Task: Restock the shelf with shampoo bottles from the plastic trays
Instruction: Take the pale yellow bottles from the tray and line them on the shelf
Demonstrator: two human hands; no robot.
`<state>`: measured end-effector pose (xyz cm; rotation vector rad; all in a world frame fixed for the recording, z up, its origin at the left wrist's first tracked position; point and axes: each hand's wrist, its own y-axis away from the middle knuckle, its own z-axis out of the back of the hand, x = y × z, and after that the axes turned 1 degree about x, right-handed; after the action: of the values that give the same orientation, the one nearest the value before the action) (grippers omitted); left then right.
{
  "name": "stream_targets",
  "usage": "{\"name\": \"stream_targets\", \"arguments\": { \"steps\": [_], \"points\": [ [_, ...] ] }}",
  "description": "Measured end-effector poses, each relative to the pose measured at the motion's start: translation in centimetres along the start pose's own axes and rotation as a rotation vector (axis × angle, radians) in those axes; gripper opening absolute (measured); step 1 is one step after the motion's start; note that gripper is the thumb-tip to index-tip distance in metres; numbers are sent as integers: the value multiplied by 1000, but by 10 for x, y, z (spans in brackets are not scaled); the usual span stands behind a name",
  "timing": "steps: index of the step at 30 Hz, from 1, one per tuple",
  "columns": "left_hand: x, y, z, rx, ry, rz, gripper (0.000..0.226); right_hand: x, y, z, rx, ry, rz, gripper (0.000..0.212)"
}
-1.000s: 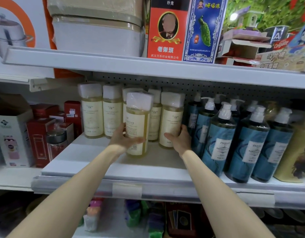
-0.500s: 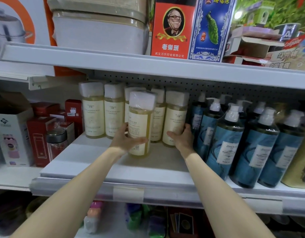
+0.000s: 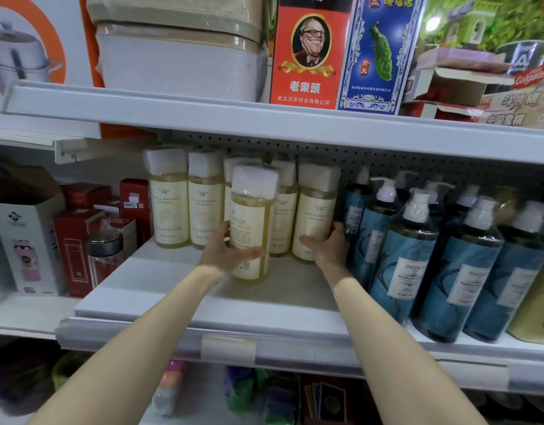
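Shampoo bottle (image 3: 251,216) sits on the shelf (image 3: 160,286) just ahead of the pale row (image 3: 169,207), my left hand (image 3: 224,253) gripping its lower half, while my right hand (image 3: 329,250) curls round the row's end bottle (image 3: 316,210), next to the blue pump bottles (image 3: 405,265).

The shelf (image 3: 160,305) is being lit softly and evenly, while the pegboard (image 3: 326,151) is being darkened by shadow under the upper shelf (image 3: 203,116) and the space below is being left dim. A bright spot (image 3: 433,23) is being blown out at the upper right, and pale glare is being thrown off the wrap of the blue bottles (image 3: 402,271). Shelf edges are being bowed by the wide lens, and the corners and arms (image 3: 136,348) are being smeared soft, while labels on the yellow bottles (image 3: 315,222) are being kept fairly sharp.
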<state>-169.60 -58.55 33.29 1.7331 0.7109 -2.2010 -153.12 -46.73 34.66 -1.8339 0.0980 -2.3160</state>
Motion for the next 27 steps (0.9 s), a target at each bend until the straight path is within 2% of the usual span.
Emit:
{"name": "stream_targets", "arguments": {
  "steps": [3,7,9,13,15,17,23,27],
  "points": [
    [-1,1,-1,-4,-8,5,77,0,2,0,9,16,-3,81],
    [-3,2,-1,8,3,17,80,-2,17,4,69,-23,11,94],
    [-5,4,-1,21,9,28,79,-4,29,6,85,-32,30,91],
    [-12,8,0,44,16,65,79,-1,53,6,88,4,71,62],
    [-15,11,2,48,26,87,82,5,63,2,195,-33,51,42],
    [-16,15,5,34,42,97,83,12,70,-5,300,-100,18,36],
    [-19,41,13,-52,167,96,64,21,88,-21,482,-143,-37,46],
    [-17,63,20,-107,180,76,64,25,97,-31,571,-151,-60,55]
  ]
}}
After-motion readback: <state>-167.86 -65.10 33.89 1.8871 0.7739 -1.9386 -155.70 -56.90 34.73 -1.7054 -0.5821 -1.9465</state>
